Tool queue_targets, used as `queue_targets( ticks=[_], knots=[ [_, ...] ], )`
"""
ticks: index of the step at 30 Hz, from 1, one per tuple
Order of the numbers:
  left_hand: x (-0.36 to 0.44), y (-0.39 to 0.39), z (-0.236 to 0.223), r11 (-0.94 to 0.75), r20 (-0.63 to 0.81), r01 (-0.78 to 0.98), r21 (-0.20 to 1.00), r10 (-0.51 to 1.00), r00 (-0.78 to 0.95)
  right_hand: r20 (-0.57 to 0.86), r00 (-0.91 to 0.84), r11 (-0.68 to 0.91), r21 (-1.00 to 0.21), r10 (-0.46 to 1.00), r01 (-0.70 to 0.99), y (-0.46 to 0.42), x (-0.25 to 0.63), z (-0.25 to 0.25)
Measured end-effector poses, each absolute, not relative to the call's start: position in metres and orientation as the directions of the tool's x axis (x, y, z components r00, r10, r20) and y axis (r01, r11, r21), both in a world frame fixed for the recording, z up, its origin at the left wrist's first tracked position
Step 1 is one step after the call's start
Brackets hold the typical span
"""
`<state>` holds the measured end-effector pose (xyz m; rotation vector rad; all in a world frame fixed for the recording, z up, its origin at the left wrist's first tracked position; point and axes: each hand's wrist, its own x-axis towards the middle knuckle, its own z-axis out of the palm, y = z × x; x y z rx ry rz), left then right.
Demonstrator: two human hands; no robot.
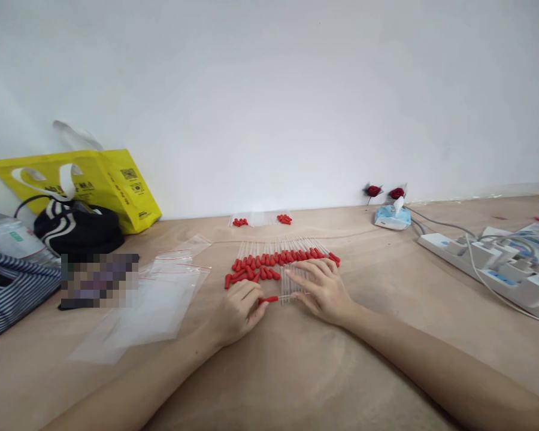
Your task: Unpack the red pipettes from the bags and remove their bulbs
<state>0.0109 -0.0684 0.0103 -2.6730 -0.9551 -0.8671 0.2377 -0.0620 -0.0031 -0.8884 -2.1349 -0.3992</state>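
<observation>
Nearer the wearer than the row of red-bulbed droppers (273, 258), the left hand (240, 308) pinches a red bulb (269, 299), from which a thin clear tube (284, 297) reaches toward the right hand (321, 290). That hand lies over loose clear tubes (285, 281) beside the row, forefinger and thumb apart; whether it grips anything I cannot tell. Left of the row, clear zip bags (150, 311) overlap on the table (269, 383).

Single head-worn camera, looking forward and down over hands (324, 292) and tabletop (296, 371), wall (269, 108) beyond.
</observation>
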Motion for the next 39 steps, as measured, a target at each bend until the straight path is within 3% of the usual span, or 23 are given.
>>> queue_targets(
  ticks=[8, 12, 17, 26, 39],
  knots=[
    [0.017, -0.067, 0.004, -0.829, 0.603, 0.544, 0.128, 0.501, 0.621, 0.723, -0.533, 0.783, -0.018, 0.44, 0.622, -0.064, 0.227, -0.007],
    [0.02, -0.064, 0.001, -0.858, 0.61, 0.501, 0.117, 0.46, 0.645, 0.727, -0.552, 0.796, 0.012, 0.409, 0.606, -0.067, 0.227, -0.005],
    [0.021, -0.066, 0.001, -0.819, 0.548, 0.562, 0.116, 0.525, 0.651, 0.724, -0.561, 0.8, 0.022, 0.401, 0.6, -0.069, 0.229, -0.003],
    [0.021, -0.07, 0.006, -0.832, 0.498, 0.555, 0.02, 0.49, 0.716, 0.726, -0.556, 0.807, 0.002, 0.405, 0.591, -0.07, 0.229, -0.004],
    [0.011, -0.071, 0.009, -0.8, 0.537, 0.593, 0.088, 0.539, 0.649, 0.718, -0.519, 0.775, -0.046, 0.465, 0.631, -0.068, 0.241, -0.006]
  ],
)
